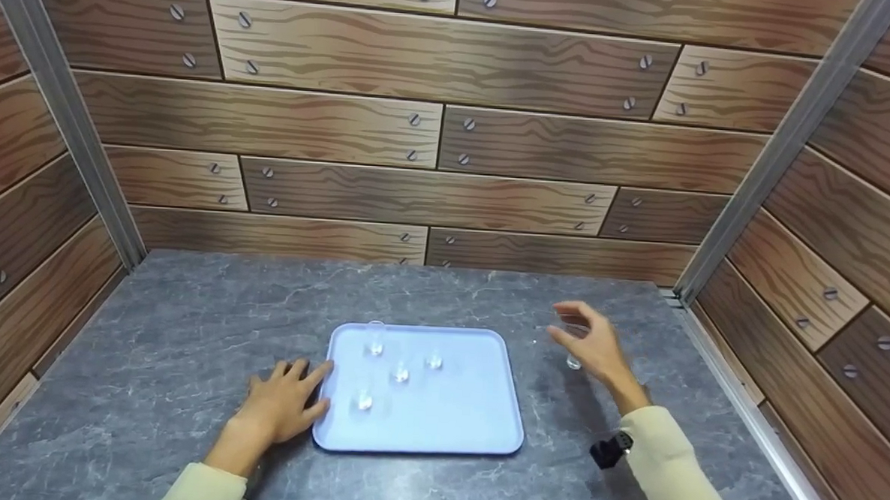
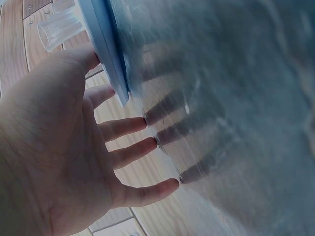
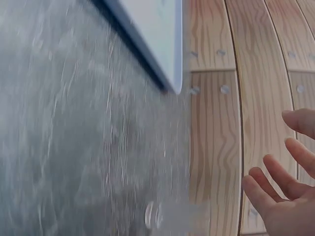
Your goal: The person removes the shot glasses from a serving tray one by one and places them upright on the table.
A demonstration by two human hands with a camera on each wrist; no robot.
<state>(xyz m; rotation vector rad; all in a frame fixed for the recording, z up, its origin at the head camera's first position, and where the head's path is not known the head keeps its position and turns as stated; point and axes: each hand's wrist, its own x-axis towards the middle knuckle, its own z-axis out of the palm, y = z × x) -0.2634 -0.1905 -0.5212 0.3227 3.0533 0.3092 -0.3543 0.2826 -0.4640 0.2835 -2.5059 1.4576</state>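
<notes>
My left hand [image 1: 277, 406] lies at the left edge of a light blue tray [image 1: 456, 423], fingers spread. In the left wrist view its thumb and forefinger touch the tray's rim [image 2: 106, 49], and the other fingertips rest on the tabletop. Several small clear glasses [image 1: 400, 374] stand on the left and middle of the tray. To the right of the tray, another clear glass [image 1: 574, 362] stands on the table, partly hidden behind my right hand [image 1: 593, 350]. The right wrist view shows that hand raised above this glass [image 3: 170, 219], its fingers apart and loosely bent, holding nothing.
The tray sits on a grey marbled table [image 1: 210, 307]. Wood-patterned walls [image 1: 420, 136] enclose the back and both sides, with metal posts [image 1: 749, 165] at the corners. A small black device [image 1: 610, 449] is at the right sleeve.
</notes>
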